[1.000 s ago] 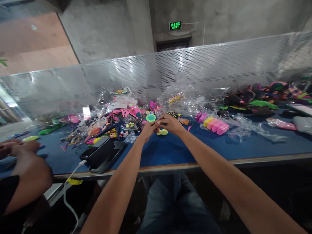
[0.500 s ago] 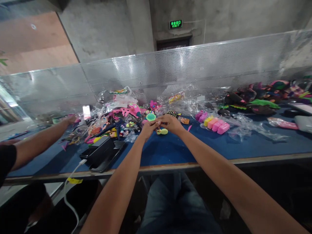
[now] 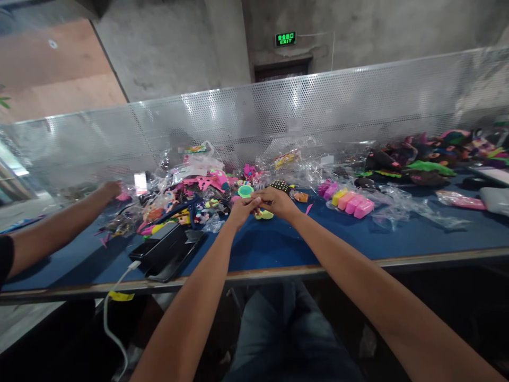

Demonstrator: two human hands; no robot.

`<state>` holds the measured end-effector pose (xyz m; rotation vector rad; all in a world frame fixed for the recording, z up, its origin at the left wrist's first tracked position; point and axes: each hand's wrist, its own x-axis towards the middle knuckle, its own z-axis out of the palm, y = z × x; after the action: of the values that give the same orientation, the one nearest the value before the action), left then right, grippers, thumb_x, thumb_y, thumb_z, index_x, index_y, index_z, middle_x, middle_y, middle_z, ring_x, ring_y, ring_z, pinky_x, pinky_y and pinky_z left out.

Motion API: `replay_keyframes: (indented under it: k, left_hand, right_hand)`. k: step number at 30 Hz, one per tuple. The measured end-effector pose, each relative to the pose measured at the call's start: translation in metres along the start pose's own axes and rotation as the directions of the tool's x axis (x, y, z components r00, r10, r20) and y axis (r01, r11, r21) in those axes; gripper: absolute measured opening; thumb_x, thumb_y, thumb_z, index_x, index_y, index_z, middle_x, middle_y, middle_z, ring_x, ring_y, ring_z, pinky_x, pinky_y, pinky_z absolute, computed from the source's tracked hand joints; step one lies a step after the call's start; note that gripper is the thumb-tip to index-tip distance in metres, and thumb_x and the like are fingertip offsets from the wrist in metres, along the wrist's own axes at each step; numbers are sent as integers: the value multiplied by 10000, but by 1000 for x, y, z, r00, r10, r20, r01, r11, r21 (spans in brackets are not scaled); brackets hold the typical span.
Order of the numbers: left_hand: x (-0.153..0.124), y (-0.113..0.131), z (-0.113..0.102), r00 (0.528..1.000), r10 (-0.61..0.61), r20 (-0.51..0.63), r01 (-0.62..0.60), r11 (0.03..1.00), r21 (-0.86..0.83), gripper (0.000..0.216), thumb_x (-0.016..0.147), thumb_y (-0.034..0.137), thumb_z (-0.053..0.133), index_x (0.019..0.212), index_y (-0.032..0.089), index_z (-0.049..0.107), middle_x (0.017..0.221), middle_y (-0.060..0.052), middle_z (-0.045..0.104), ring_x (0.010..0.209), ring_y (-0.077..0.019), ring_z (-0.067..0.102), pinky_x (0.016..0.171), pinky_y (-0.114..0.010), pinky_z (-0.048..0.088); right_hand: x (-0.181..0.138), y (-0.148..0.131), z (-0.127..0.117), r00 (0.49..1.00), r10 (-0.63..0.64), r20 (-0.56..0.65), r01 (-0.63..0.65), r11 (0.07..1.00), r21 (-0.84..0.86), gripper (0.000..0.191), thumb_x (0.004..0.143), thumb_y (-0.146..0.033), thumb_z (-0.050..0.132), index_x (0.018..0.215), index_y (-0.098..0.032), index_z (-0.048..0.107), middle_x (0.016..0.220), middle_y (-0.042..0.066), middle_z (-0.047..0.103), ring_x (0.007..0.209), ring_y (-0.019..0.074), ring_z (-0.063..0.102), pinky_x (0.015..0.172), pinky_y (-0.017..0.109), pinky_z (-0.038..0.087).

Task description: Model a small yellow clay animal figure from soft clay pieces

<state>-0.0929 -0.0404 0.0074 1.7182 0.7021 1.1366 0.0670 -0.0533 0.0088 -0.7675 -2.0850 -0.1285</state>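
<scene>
Over the blue tabletop [image 3: 274, 249] my left hand [image 3: 243, 209] and my right hand [image 3: 277, 201] meet, fingers closed and touching at the tips. Whatever lies between them is too small and covered to make out. A round green dish-like piece [image 3: 245, 191] sits just behind my left fingers. Below my right fingers a pale yellow piece [image 3: 264, 214] is partly covered. Right behind my right hand lies a black piece with light dots [image 3: 280, 185], and an orange-brown packet [image 3: 301, 197] is to its right.
Colourful soft pieces and plastic bags [image 3: 199, 183] are heaped at left. A black device [image 3: 159, 246] with a white cable stands near the front edge. Yellow and pink blocks [image 3: 352, 203] lie at right. A co-worker's arm [image 3: 67, 225] reaches in from the left. A perforated metal screen [image 3: 238, 116] runs behind.
My hands stay together in nearly the same place, now covering more of the pale yellow piece. The co-worker's hand at left has shifted slightly upward.
</scene>
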Motion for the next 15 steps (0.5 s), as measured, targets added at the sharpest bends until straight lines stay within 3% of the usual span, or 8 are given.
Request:
replay_keyframes:
  k: [8, 15]
  left_hand:
    - [0, -4, -2, 1000, 13, -15, -12, 1000, 23, 468, 621, 587, 688, 596, 121, 655, 526, -19, 574, 496, -107, 519, 514, -245, 423]
    - [-1, 1, 0, 1000, 29, 9, -29, 998, 48, 472, 624, 595, 676, 586, 125, 640, 512, -17, 558, 494, -115, 515, 502, -246, 423]
  right_hand:
    - [-1, -4, -2, 1000, -17, 15, 17, 1000, 9, 206, 866, -272, 561, 1004, -218, 704, 1126, 57, 674, 1042, 181, 597, 918, 314, 456]
    - [-2, -3, 0, 1000, 18, 26, -17, 1000, -15, 300, 866, -269, 556, 1152, -228, 639, 1111, 59, 674, 1048, 177, 588, 916, 295, 451]
